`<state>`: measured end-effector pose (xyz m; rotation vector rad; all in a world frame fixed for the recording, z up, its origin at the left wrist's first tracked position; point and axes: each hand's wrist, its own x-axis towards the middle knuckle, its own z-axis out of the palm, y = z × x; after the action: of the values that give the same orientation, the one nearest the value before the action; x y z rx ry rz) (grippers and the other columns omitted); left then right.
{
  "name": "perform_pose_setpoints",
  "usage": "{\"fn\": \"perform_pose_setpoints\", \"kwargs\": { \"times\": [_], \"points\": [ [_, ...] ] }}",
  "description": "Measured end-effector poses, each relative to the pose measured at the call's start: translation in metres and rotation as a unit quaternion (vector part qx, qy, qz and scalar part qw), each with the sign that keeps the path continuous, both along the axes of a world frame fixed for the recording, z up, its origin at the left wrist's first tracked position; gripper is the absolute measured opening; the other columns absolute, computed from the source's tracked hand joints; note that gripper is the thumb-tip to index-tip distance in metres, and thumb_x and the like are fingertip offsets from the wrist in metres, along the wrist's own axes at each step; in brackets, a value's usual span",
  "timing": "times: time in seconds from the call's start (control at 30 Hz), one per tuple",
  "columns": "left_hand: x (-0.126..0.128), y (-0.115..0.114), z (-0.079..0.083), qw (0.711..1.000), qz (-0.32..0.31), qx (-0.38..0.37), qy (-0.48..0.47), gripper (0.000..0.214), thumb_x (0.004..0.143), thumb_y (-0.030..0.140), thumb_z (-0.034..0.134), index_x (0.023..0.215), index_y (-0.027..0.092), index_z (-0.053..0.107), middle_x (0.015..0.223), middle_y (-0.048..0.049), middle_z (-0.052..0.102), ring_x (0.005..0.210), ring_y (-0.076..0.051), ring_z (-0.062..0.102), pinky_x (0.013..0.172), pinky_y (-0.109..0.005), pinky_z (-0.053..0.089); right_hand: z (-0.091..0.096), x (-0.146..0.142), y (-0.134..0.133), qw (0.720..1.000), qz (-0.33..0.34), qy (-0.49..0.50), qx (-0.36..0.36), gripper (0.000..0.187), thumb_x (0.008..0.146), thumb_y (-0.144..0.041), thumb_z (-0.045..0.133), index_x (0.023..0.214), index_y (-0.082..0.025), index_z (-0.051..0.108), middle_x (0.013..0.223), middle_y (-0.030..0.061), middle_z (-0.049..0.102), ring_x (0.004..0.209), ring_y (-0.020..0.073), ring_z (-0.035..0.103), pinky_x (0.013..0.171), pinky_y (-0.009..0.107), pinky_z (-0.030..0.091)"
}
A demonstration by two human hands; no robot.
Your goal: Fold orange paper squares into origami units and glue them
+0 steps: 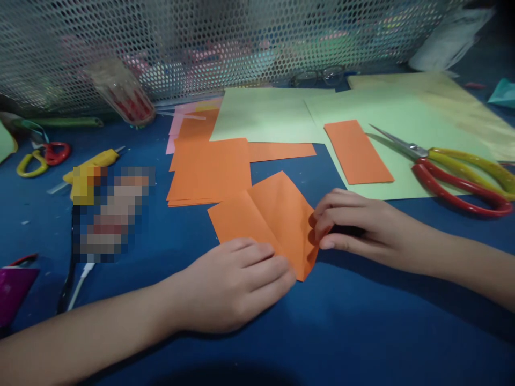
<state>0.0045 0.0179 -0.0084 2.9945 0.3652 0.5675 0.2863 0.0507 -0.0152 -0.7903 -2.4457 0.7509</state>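
A folded orange paper lies on the blue table in front of me. My left hand rests flat on its near corner, fingers together and pressing it down. My right hand pinches the paper's right edge between thumb and fingers, lifting that flap a little. A stack of orange sheets lies just behind the folded piece.
Red and yellow scissors lie at the right on light green sheets, beside an orange strip. A yellow glue gun, smaller scissors and a clear cup are at the left. A perforated metal screen closes the back.
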Motion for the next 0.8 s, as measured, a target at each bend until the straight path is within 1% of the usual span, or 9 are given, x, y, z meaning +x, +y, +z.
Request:
{"fn": "perform_pose_setpoints", "kwargs": {
  "times": [0.07,0.2,0.3,0.37,0.43,0.5,0.63,0.73,0.8],
  "points": [
    [0.000,0.000,0.001,1.000,-0.013,-0.013,0.007,0.037,0.110,0.012,0.031,0.120,0.007,0.067,0.107,-0.0083,0.078,0.094,-0.021,0.068,0.080,-0.034,0.054,0.002,-0.003,-0.002,1.000,-0.021,-0.006,-0.015,0.025,0.103,-0.039,0.057,0.087,-0.023,0.067,0.086,0.0045,0.066,0.081,0.0170,0.064,0.069,0.028,0.053],
    [0.002,-0.001,0.002,0.999,-0.032,-0.041,0.004,0.039,0.111,0.009,0.028,0.122,0.005,0.065,0.111,-0.0087,0.078,0.102,-0.021,0.068,0.089,-0.032,0.053,0.006,-0.006,-0.003,0.998,-0.034,-0.018,-0.051,0.027,0.102,-0.041,0.058,0.086,-0.023,0.070,0.087,0.0059,0.066,0.083,0.0189,0.064,0.070,0.031,0.053],
    [0.002,-0.003,0.002,0.998,-0.024,-0.060,0.012,0.040,0.111,0.010,0.026,0.127,0.004,0.063,0.113,-0.0091,0.077,0.105,-0.020,0.067,0.091,-0.032,0.052,0.005,-0.002,-0.001,0.997,-0.007,-0.012,-0.074,0.024,0.101,-0.042,0.061,0.090,-0.025,0.075,0.090,0.0057,0.066,0.088,0.0188,0.065,0.074,0.031,0.053],
    [0.002,-0.005,0.003,0.997,-0.019,-0.073,0.023,0.040,0.111,0.010,0.026,0.133,0.006,0.059,0.114,-0.0090,0.076,0.105,-0.020,0.067,0.089,-0.033,0.052,0.003,0.002,0.002,0.997,0.029,-0.010,-0.071,0.019,0.099,-0.041,0.064,0.095,-0.030,0.079,0.094,0.0045,0.065,0.091,0.0174,0.064,0.079,0.031,0.052],
    [0.002,-0.008,0.002,0.996,-0.014,-0.085,0.037,0.038,0.110,0.009,0.029,0.137,0.007,0.057,0.115,-0.0091,0.075,0.106,-0.020,0.067,0.087,-0.034,0.052,0.001,0.008,0.005,0.995,0.065,-0.017,-0.069,0.015,0.098,-0.039,0.067,0.101,-0.035,0.081,0.099,0.0037,0.065,0.094,0.0161,0.064,0.083,0.030,0.052],
    [0.003,-0.012,0.001,0.995,0.000,-0.091,0.034,0.034,0.109,0.010,0.035,0.134,0.007,0.059,0.113,-0.0096,0.075,0.103,-0.020,0.068,0.087,-0.034,0.053,0.000,0.012,0.008,0.992,0.083,-0.025,-0.086,0.016,0.098,-0.037,0.067,0.104,-0.037,0.081,0.105,0.0043,0.064,0.097,0.0158,0.065,0.084,0.030,0.052],
    [0.004,-0.018,-0.002,0.996,0.028,-0.079,0.012,0.029,0.107,0.009,0.043,0.127,0.005,0.063,0.111,-0.0115,0.076,0.102,-0.021,0.069,0.092,-0.034,0.055,0.001,0.011,0.007,0.991,0.059,-0.033,-0.118,0.020,0.099,-0.042,0.064,0.096,-0.033,0.081,0.102,0.0052,0.064,0.094,0.0169,0.066,0.081,0.031,0.052],
    [0.004,-0.019,-0.002,0.998,0.028,-0.065,0.005,0.031,0.109,0.010,0.039,0.124,0.005,0.066,0.110,-0.0114,0.077,0.101,-0.020,0.069,0.092,-0.033,0.056,0.005,0.004,0.004,0.993,0.034,-0.030,-0.107,0.026,0.100,-0.046,0.061,0.088,-0.028,0.077,0.094,0.0049,0.066,0.090,0.0184,0.065,0.079,0.033,0.051],
    [0.004,-0.018,-0.001,0.999,0.024,-0.049,-0.002,0.035,0.110,0.010,0.034,0.121,0.005,0.067,0.107,-0.0102,0.078,0.098,-0.020,0.070,0.090,-0.033,0.056,0.006,-0.001,0.001,0.995,0.011,-0.028,-0.097,0.028,0.101,-0.045,0.060,0.086,-0.025,0.073,0.090,0.0046,0.067,0.086,0.0186,0.064,0.076,0.033,0.050]
  ]
}}
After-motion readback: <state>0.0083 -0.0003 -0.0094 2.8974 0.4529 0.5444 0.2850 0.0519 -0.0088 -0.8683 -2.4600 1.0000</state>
